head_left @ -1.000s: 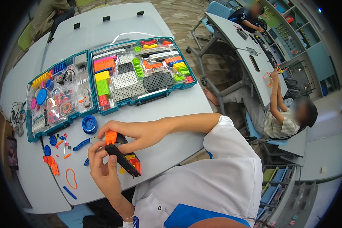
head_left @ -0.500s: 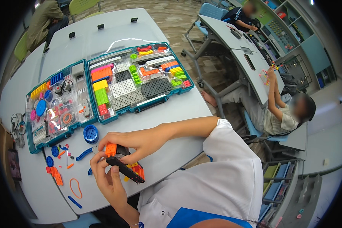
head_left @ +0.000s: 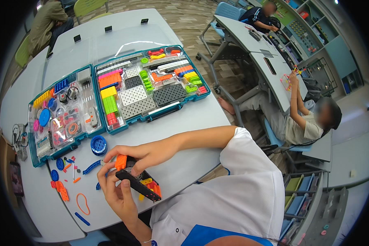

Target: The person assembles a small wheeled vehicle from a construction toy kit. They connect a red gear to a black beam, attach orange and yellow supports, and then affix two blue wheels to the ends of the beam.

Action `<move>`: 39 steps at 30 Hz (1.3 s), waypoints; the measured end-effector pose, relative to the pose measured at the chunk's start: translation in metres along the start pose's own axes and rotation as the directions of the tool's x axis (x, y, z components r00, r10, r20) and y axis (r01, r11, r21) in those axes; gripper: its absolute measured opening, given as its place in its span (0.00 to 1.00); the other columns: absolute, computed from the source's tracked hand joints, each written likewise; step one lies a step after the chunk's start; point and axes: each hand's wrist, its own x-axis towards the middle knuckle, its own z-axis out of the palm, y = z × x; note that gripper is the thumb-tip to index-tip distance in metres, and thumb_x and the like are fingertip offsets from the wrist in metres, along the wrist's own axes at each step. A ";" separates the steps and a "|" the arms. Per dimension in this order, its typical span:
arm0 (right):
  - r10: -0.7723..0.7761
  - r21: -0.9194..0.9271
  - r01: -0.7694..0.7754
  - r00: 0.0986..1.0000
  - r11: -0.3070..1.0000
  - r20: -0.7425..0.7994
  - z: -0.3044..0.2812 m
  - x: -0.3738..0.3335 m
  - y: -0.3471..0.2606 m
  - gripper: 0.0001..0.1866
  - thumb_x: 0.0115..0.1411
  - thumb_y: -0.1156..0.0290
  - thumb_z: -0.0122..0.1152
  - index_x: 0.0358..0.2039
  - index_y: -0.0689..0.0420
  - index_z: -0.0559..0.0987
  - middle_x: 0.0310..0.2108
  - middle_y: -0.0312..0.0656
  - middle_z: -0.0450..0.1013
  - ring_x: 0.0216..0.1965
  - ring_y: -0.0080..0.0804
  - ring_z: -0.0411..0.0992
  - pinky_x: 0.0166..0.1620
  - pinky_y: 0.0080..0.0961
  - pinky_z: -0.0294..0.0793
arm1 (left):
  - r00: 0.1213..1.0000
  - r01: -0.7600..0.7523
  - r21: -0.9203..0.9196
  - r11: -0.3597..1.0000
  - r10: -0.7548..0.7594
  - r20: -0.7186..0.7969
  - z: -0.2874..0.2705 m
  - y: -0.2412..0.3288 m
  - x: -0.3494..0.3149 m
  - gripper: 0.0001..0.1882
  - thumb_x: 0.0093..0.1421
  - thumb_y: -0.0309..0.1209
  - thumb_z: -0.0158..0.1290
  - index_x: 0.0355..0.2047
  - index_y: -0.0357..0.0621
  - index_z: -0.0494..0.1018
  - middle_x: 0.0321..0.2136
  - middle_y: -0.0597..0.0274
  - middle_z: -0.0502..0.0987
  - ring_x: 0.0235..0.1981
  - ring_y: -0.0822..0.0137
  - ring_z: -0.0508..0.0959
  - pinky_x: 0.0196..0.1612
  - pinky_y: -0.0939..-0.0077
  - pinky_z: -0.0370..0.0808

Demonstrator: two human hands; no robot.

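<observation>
Both my hands hold a building-kit model (head_left: 138, 187) above the near table edge. It has a long black perforated beam, an orange block on top, a round grey-and-black part, and yellow and orange pieces at its lower end. My left hand (head_left: 121, 201) is closed on the black beam from below, thumb against its side. Reaching in from the right, my right hand (head_left: 151, 156) grips the orange block and the round part from above. Its fingertips are partly hidden behind the model. A blue curved piece (head_left: 92, 166) lies just left of my fingers, and a blue wheel-like cup (head_left: 99, 145) stands beyond them.
Two teal-edged cases (head_left: 151, 112) of sorted plastic parts lie open at the back. Loose pieces, blue gears (head_left: 60, 164), an orange rubber band (head_left: 83, 204) and a blue strip (head_left: 82, 219) lie left. Another person (head_left: 311, 123) sits at a table to the right.
The model has tilted slightly in my hands, so its round part and the yellow pieces beside the black beam show more. Both hands keep their grip.
</observation>
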 end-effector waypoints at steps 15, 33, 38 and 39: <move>-0.065 -0.087 0.059 0.996 0.994 -0.060 0.006 0.003 0.000 0.33 0.66 0.62 0.48 0.69 0.51 0.52 0.63 0.46 0.58 0.67 0.36 0.56 0.66 0.32 0.55 | 0.997 -0.018 -0.019 1.000 0.017 -0.070 0.002 -0.005 -0.001 0.12 0.64 0.33 0.58 0.33 0.35 0.76 0.52 0.53 0.70 0.44 0.65 0.77 0.44 0.74 0.75; -0.154 -0.173 0.145 0.987 0.974 -0.043 0.007 0.002 0.008 0.29 0.72 0.58 0.49 0.68 0.53 0.54 0.62 0.47 0.59 0.66 0.37 0.57 0.65 0.33 0.59 | 0.997 -0.018 0.031 0.999 0.021 -0.075 0.002 -0.002 -0.007 0.15 0.68 0.38 0.54 0.35 0.35 0.75 0.52 0.56 0.68 0.50 0.64 0.73 0.48 0.73 0.73; -0.157 -0.259 0.141 0.987 0.955 -0.042 0.008 0.001 0.005 0.28 0.72 0.60 0.49 0.67 0.53 0.56 0.61 0.48 0.60 0.65 0.38 0.58 0.65 0.33 0.59 | 0.997 0.010 0.037 0.999 -0.007 -0.079 0.001 0.003 -0.010 0.14 0.67 0.36 0.55 0.34 0.34 0.75 0.50 0.57 0.68 0.48 0.64 0.74 0.47 0.73 0.73; -0.156 -0.268 0.140 0.987 0.953 -0.039 0.008 0.002 0.005 0.28 0.72 0.60 0.49 0.67 0.53 0.56 0.61 0.48 0.60 0.65 0.38 0.58 0.65 0.33 0.59 | 0.997 0.004 0.049 0.999 0.000 -0.083 0.001 0.003 -0.010 0.14 0.67 0.36 0.54 0.34 0.34 0.75 0.49 0.57 0.69 0.48 0.64 0.74 0.46 0.73 0.72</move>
